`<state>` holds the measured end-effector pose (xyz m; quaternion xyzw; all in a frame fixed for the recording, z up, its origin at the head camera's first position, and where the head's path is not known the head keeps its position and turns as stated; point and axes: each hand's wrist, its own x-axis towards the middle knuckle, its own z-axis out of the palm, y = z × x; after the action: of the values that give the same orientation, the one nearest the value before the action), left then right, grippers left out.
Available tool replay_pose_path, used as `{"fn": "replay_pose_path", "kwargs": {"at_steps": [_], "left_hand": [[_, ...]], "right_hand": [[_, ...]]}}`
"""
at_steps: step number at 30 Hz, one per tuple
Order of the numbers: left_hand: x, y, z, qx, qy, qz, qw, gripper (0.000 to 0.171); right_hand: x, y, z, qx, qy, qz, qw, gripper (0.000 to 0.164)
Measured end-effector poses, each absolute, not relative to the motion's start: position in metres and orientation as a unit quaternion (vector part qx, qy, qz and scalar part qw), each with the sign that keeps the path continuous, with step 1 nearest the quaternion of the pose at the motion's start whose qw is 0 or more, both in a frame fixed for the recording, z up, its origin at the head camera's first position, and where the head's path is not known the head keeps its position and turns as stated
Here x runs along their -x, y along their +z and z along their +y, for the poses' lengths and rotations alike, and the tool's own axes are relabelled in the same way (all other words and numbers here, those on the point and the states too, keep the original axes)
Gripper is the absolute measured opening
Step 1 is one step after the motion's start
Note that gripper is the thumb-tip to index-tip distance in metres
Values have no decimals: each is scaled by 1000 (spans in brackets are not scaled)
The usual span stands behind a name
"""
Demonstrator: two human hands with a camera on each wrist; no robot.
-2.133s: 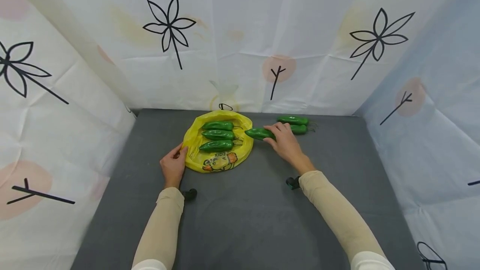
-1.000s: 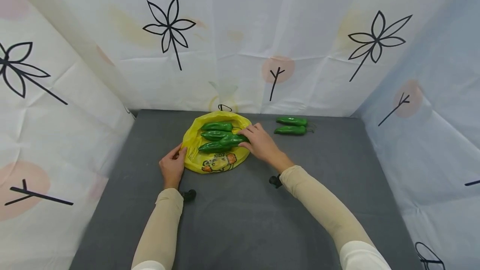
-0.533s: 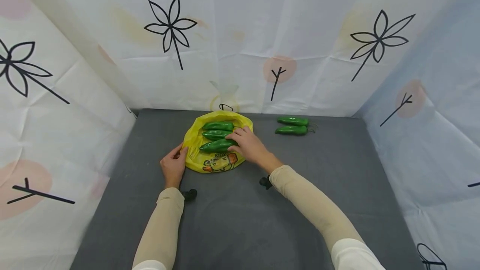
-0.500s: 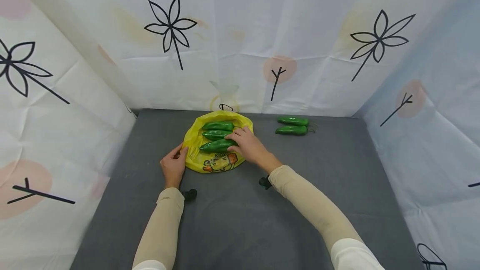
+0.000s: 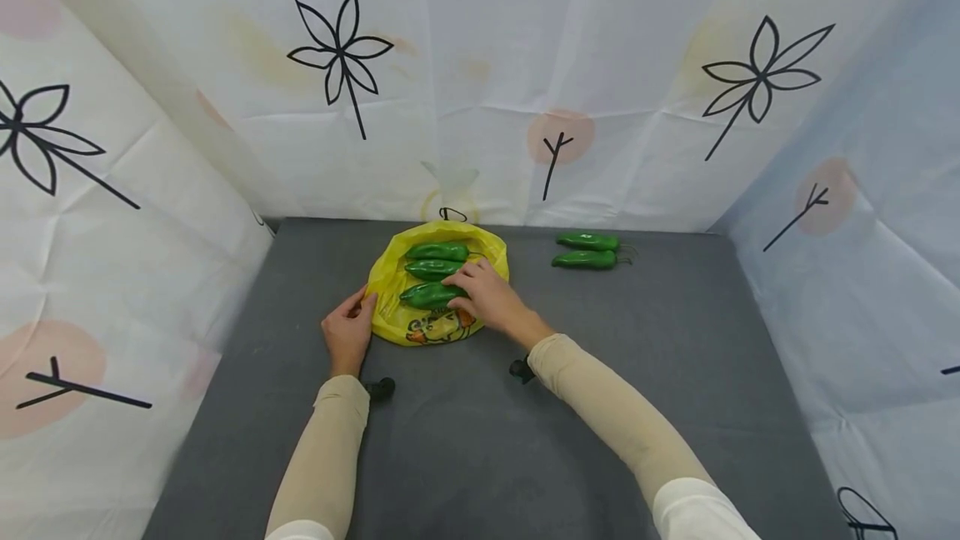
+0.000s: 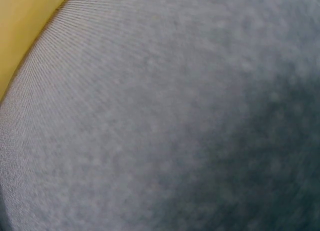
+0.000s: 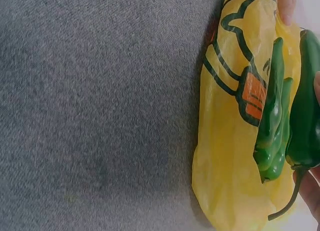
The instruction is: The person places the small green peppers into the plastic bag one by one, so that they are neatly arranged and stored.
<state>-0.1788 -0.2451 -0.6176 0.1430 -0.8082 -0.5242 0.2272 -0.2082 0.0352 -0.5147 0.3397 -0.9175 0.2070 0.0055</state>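
Near the far edge of the dark grey bench point(image 5: 450, 440), left of its middle: a rounded, thin yellow plastic bag point(image 5: 386, 319), mouth spread wide. Left hand point(image 5: 349, 330) pinches the bag's left rim between thumb and fingers. Right hand point(image 5: 491, 297), over the bag's right side, has thumb and fingers curled round the stem end of a long glossy green pepper point(image 5: 426, 297), tip toward the bench's left edge; release not yet made. Beyond it, two matching green peppers point(image 5: 437, 252) lie in the bag; whether another lies beneath the held one, cannot tell. Right of the bag, near the far edge: two loose green peppers point(image 5: 585, 260), side by side, untouched. Judged progress: bagging past halfway; left are letting go of the held pepper and bringing over the outer pair.
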Motion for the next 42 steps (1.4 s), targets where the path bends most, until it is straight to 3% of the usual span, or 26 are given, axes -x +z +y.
{"fn": "replay_pose_path", "kwargs": {"at_steps": [24,42], "left_hand": [[178,-613,-245,-145,-536,-802,221,32],[178,-615,-246,-147,-538,-801,219,31]], "right_hand": [[212,-528,6,-307,191,-932,-29,39],[212,-527,4,-310,198,-930,0,38]]}}
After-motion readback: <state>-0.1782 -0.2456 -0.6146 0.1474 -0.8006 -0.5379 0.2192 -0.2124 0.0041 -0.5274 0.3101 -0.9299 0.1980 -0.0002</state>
